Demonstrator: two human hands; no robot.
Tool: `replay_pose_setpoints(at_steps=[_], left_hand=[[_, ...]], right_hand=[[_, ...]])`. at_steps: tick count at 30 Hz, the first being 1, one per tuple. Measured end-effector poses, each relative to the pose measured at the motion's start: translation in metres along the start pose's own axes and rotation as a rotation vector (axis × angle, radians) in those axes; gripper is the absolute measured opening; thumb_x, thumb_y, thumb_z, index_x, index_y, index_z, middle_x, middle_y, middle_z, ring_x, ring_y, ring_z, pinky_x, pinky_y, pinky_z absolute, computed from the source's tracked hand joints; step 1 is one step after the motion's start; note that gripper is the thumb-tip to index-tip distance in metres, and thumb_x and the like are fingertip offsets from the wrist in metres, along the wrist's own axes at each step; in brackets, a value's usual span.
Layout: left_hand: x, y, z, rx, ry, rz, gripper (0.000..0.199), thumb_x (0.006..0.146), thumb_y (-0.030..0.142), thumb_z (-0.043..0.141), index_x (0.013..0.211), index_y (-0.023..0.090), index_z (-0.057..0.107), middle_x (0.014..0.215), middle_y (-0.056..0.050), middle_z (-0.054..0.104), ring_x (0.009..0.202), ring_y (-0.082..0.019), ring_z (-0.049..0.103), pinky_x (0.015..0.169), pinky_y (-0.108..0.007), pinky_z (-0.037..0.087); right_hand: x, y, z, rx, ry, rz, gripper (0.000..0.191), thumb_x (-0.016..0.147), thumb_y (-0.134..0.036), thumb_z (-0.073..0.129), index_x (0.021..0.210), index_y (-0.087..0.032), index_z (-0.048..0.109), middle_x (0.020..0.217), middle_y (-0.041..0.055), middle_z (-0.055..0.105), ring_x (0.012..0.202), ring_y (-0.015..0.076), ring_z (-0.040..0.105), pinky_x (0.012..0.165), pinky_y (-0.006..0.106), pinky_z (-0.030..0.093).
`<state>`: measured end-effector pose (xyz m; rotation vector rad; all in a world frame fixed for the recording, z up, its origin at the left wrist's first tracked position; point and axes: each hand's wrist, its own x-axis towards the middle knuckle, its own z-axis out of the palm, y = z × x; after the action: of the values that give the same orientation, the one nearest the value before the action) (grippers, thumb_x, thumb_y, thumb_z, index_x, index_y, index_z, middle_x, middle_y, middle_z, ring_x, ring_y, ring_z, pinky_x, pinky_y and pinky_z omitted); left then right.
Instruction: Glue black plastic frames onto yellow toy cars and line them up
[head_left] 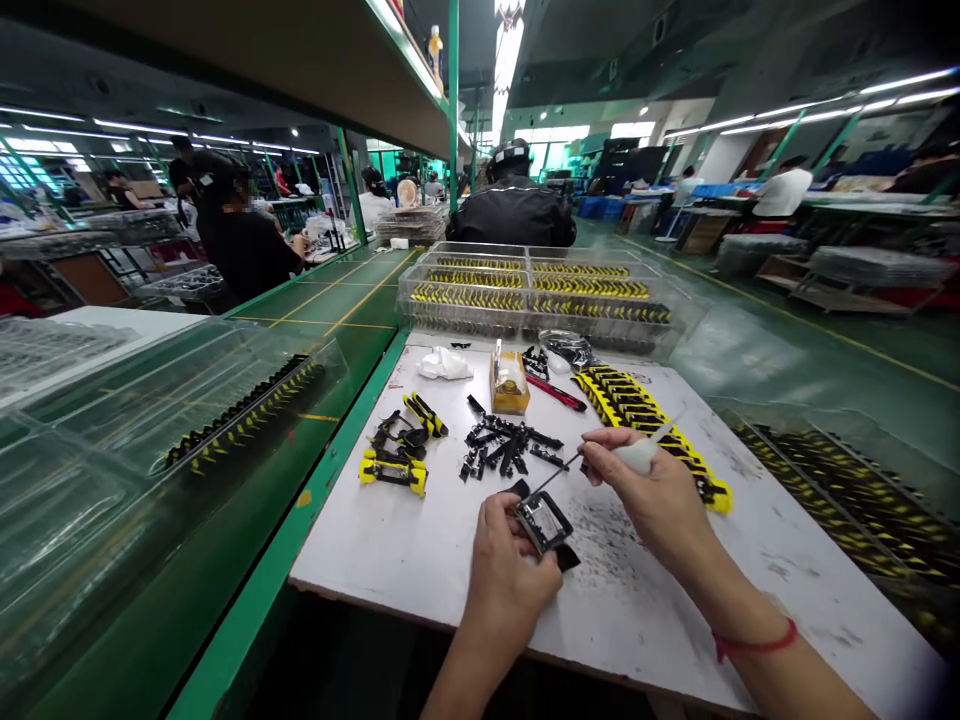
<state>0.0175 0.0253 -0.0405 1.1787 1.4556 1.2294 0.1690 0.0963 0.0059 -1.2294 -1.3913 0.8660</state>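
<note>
My left hand [510, 565] is closed around a small black rectangular frame part [545, 520], tilted above the white tabletop. In my right hand [652, 490] is a thin dark rod [556, 475], its tip at the upper left corner of the frame part. The same hand also has a white, bottle-like piece with a pointed end [637, 456] in its palm; whether it joins the rod is hidden by the fingers. Loose black plastic parts [510, 443] are heaped just beyond my hands. To the right lies a row of yellow-and-black pieces [637, 410].
Left on the board [352, 560] are a yellow-and-black assembly [393, 472] and black pieces. Behind stand an amber box [510, 385], a red-and-black pen-like tool [556, 393] and crumpled white tissue [445, 363]. Clear trays [465, 318] of parts stand beyond; a green conveyor [300, 375] runs left. Co-workers sit further off.
</note>
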Motion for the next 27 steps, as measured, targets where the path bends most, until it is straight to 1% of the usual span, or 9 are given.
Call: replay_pose_setpoints(at_steps=[3,7,10,15,19,23,27], left_hand=[[-0.002,0.002,-0.001,0.011,-0.01,-0.005,0.055,0.06,0.003,0.062,0.111,0.013,0.043,0.107,-0.014,0.057,0.079,-0.017,0.064,0.068,-0.029,0.053],[-0.002,0.0,-0.001,0.021,-0.005,0.012,0.055,0.06,0.004,0.062,0.111,0.013,0.044,0.109,-0.014,0.056,0.085,-0.02,0.064,0.069,-0.029,0.053],[0.0,-0.005,0.0,0.014,-0.009,0.036,0.055,0.061,0.005,0.061,0.112,0.014,0.044,0.11,-0.015,0.055,0.089,-0.021,0.064,0.07,-0.029,0.054],[0.0,-0.008,0.0,0.007,-0.001,0.047,0.055,0.06,0.006,0.062,0.111,0.014,0.045,0.111,-0.014,0.054,0.088,-0.02,0.063,0.07,-0.029,0.054],[0.0,-0.007,-0.001,-0.021,-0.003,0.051,0.056,0.06,0.005,0.063,0.112,0.015,0.045,0.109,-0.011,0.055,0.085,-0.018,0.064,0.068,-0.026,0.055],[0.001,-0.009,-0.001,-0.005,0.023,0.066,0.056,0.059,0.005,0.064,0.111,0.016,0.046,0.11,-0.011,0.055,0.087,-0.018,0.063,0.069,-0.025,0.054],[0.0,-0.011,-0.001,-0.003,0.022,0.071,0.056,0.06,0.008,0.065,0.112,0.016,0.046,0.11,-0.011,0.055,0.087,-0.019,0.063,0.069,-0.027,0.055]], right_hand=[[-0.001,0.006,0.004,-0.041,-0.035,0.033,0.035,0.075,-0.051,0.068,0.091,-0.02,0.063,0.061,-0.0019,0.06,0.059,0.014,0.053,0.058,0.025,0.039],[0.0,0.008,0.007,-0.098,-0.072,0.045,0.037,0.075,-0.053,0.066,0.092,-0.02,0.064,0.06,-0.0022,0.06,0.059,0.0143,0.052,0.058,0.026,0.038],[0.0,0.008,0.008,-0.112,-0.071,0.042,0.035,0.075,-0.051,0.066,0.091,-0.02,0.064,0.062,-0.0022,0.06,0.06,0.0142,0.053,0.059,0.025,0.04],[-0.001,0.008,0.008,-0.144,-0.073,0.024,0.032,0.077,-0.05,0.065,0.09,-0.021,0.064,0.061,-0.0022,0.06,0.059,0.014,0.053,0.058,0.025,0.04],[-0.001,0.013,0.006,-0.057,-0.06,0.011,0.032,0.077,-0.049,0.067,0.093,-0.021,0.064,0.063,-0.0014,0.06,0.059,0.0145,0.054,0.056,0.026,0.04],[0.002,0.023,-0.002,0.061,-0.04,0.0,0.033,0.075,-0.048,0.069,0.095,-0.021,0.063,0.069,0.0015,0.061,0.06,0.0167,0.055,0.054,0.029,0.042],[0.002,0.029,-0.012,0.06,-0.119,0.031,0.035,0.075,-0.047,0.07,0.094,-0.02,0.063,0.068,0.0019,0.061,0.058,0.016,0.054,0.053,0.028,0.042]])
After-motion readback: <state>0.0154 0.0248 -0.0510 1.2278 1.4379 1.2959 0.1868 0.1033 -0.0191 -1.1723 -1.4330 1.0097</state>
